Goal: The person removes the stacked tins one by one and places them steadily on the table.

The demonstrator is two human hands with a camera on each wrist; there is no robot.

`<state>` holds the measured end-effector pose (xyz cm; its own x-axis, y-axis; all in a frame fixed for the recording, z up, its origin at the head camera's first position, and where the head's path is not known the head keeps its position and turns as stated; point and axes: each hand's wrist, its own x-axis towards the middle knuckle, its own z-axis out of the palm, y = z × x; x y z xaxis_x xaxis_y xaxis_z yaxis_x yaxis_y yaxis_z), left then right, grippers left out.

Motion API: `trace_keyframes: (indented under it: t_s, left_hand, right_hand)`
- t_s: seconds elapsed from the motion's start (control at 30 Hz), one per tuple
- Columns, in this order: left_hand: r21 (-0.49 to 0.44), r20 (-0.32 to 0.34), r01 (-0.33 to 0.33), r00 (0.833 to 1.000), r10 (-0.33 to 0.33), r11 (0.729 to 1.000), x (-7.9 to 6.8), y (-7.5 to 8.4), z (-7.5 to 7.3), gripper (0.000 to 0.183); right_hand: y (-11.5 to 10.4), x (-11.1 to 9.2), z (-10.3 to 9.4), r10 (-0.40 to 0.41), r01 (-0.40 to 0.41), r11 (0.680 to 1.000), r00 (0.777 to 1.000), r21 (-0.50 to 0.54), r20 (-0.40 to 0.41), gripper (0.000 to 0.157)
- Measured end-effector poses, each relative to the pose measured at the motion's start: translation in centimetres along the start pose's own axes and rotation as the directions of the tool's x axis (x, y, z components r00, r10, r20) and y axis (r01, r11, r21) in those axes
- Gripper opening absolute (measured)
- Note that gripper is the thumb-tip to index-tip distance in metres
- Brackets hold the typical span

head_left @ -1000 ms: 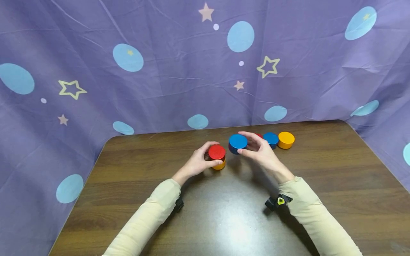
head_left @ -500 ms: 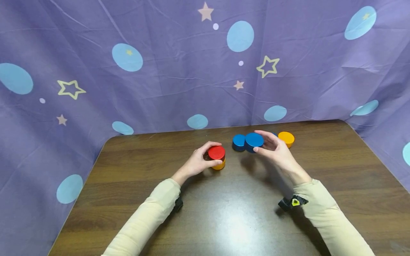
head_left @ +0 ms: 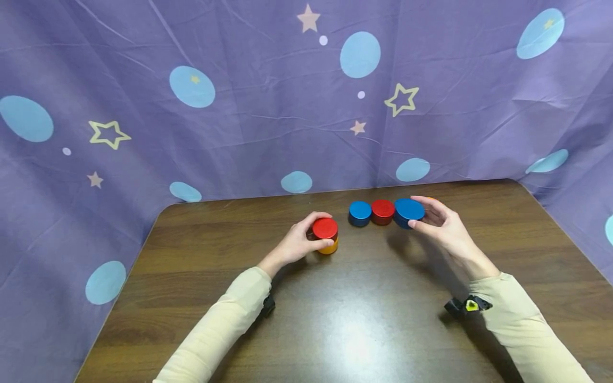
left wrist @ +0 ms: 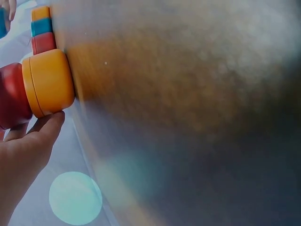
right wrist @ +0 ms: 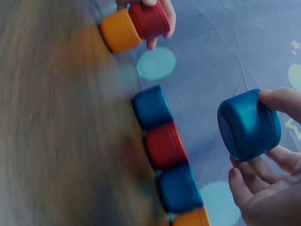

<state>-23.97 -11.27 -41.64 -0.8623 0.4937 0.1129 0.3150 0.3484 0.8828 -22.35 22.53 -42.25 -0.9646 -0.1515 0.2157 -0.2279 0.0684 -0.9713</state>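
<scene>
My left hand [head_left: 299, 242] grips a small round red tin [head_left: 325, 227], which sits on top of an orange tin [left wrist: 51, 84]. That orange tin stands on the table. A blue tin [right wrist: 249, 125] is pinched between the thumb and fingers of my right hand [head_left: 447, 231], raised off the tabletop. Behind it runs a row on the table: a blue tin [head_left: 359, 213], a red tin [head_left: 382, 211], another blue tin [right wrist: 179, 188] and an orange tin [right wrist: 192, 218]. From the head, the raised tin and right hand cover that second blue tin and nearly all the orange one.
The brown wooden table [head_left: 239, 234] ends at a purple patterned cloth [head_left: 268, 106] hanging along its back. The row of tins stands near that back edge, to the right of the stack. A bright glare lies on the table's front middle.
My right hand has carried the blue tin rightward along the row, uncovering the left blue tin and the red one. My left hand stays on the stack.
</scene>
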Motion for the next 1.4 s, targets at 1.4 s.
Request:
trace_keyframes:
  t_s: [1.4]
  left_hand:
    - [0.022, 0.022, -0.009, 1.000, 0.009, 1.000, 0.7, -2.5, 0.0, 0.057]
  right_hand:
    - [1.7, -1.4, -7.9, 0.020, -0.002, 0.993, 0.988, 0.120, -0.150, 0.050]
